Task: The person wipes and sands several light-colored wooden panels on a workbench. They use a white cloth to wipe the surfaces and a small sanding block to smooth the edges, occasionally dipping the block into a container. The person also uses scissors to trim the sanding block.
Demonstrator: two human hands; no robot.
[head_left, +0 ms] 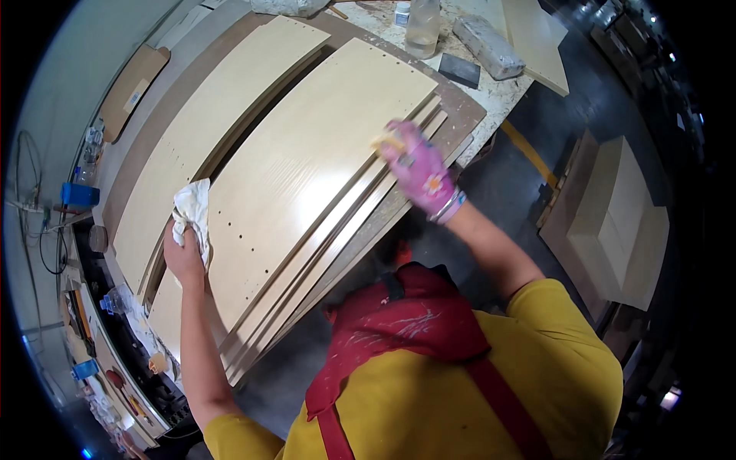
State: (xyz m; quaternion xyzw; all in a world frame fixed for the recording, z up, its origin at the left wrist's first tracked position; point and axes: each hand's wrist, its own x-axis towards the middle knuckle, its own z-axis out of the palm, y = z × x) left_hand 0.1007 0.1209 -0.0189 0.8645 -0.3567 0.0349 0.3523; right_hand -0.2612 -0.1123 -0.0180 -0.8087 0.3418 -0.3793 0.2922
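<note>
A stack of pale wood panels (307, 138) lies across the workbench, the top one glossy with small dark holes near its ends. My bare left hand (184, 257) is closed around a crumpled white cloth (193, 207) at the panel's left end. In a pink flowered glove, my right hand (418, 165) grips a small yellow pad (389, 144) over the panel's near edge, toward the right end. That hand is blurred, and its fingers partly cover the pad. A second pale panel (230, 100) lies behind the first, with a dark gap between them.
A clear bottle (422, 31), a wrapped grey block (488, 47) and a dark flat pad (460, 70) stand on the bench at the far right. More pale panels (613, 222) are stacked low on the right. A blue box (80, 195) and cables are at the left.
</note>
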